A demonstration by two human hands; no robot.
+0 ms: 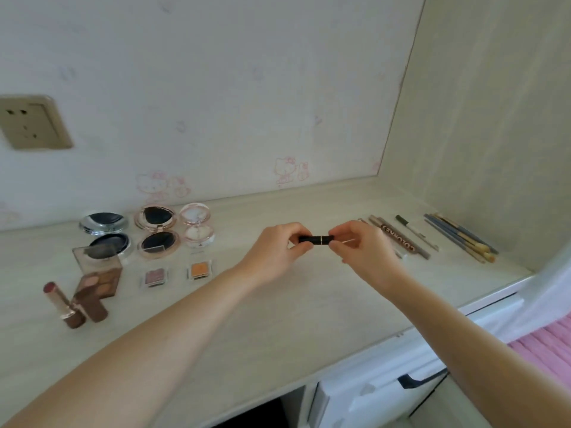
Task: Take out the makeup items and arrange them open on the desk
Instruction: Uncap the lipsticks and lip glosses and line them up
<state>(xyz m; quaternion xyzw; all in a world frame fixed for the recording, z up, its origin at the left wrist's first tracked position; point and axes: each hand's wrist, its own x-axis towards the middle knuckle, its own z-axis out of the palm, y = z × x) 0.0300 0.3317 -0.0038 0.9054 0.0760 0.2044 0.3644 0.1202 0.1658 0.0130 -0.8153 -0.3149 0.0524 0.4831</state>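
I am holding a black lipstick tube (314,239) level above the tabletop (278,319), my left hand (275,251) pinching one end and my right hand (360,251) pinching the other, both hands clamped on it, with its cap seeming to be on. Left of the tube, three open compacts (156,231) are lying near the wall, with two small eyeshadow pans (176,274) just in front of them. Farther left of the tube, an open eyeshadow palette (99,273) is sitting beside an uncapped pink lipstick (63,304) and its brown cap (92,305). Right of the tube, pencils (401,239) and brushes (460,237) are lying in a row.
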